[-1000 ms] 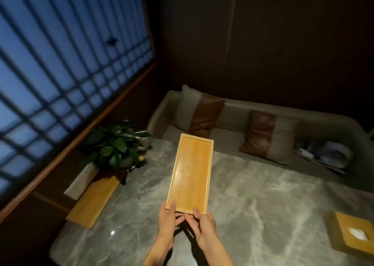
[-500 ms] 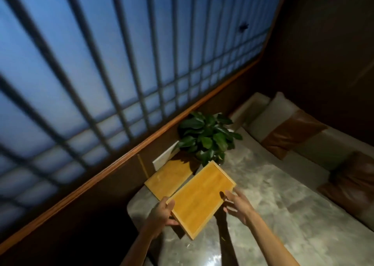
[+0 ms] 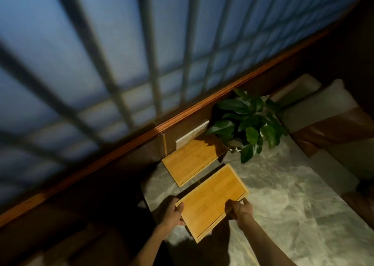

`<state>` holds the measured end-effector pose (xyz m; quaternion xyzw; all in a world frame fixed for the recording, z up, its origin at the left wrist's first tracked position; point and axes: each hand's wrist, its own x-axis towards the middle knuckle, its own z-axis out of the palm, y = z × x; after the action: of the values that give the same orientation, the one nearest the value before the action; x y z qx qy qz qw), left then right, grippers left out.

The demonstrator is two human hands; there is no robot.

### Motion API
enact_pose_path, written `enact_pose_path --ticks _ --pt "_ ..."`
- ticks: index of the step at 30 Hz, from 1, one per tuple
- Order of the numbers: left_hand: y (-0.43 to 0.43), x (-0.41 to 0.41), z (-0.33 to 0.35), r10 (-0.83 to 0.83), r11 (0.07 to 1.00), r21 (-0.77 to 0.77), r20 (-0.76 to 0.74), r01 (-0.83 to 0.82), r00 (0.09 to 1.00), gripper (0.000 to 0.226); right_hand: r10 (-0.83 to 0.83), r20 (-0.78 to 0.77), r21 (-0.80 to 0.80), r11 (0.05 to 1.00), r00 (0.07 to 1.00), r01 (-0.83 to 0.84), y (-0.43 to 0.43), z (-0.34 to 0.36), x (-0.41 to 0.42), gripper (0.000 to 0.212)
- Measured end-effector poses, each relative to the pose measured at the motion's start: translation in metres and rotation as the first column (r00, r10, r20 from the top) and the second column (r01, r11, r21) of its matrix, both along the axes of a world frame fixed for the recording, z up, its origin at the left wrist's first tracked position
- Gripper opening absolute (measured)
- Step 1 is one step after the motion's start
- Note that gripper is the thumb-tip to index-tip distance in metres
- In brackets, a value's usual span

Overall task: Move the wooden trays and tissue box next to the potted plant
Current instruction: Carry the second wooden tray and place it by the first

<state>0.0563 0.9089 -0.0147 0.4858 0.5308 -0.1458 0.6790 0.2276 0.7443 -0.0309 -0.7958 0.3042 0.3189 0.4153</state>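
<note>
I hold a flat rectangular wooden tray over the near left corner of the grey marble table. My left hand grips its left long edge and my right hand grips its right long edge near the corner. A second wooden tray lies flat on the table just beyond it, touching the base of the potted plant with its broad green leaves. The tissue box is out of view.
A white strip leans against the dark wall below the wooden sill of a large lattice window. A sofa with beige and brown cushions runs along the table's right side. Dim light, dark floor at left.
My view swung left toward the window. The tray came down nearer the table's corner, beside the resting tray, and my right hand, off it before, now grips its edge.
</note>
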Motion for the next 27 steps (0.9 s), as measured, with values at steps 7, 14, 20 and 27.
enact_pose_path --ticks 7,14,20,27 --pt "-0.011 0.022 -0.029 0.053 0.919 0.395 -0.171 0.019 0.984 0.033 -0.065 0.096 -0.131 0.988 0.993 0.078 0.011 -0.019 0.006 0.06" --pt "0.001 0.035 -0.048 -0.23 0.734 0.512 -0.431 0.447 0.873 0.043 -0.105 0.139 -0.104 0.987 0.985 0.12 0.021 -0.032 0.02 0.057" --pt "0.009 0.046 -0.058 -0.262 0.71 0.507 -0.454 0.488 0.852 0.05 -0.048 0.208 -0.091 0.994 0.977 0.069 0.027 -0.04 0.033 0.056" --pt "0.018 0.054 -0.063 -0.273 0.704 0.544 -0.386 0.457 0.881 0.044 -0.065 0.212 -0.087 0.993 0.975 0.085 0.028 -0.045 0.047 0.054"
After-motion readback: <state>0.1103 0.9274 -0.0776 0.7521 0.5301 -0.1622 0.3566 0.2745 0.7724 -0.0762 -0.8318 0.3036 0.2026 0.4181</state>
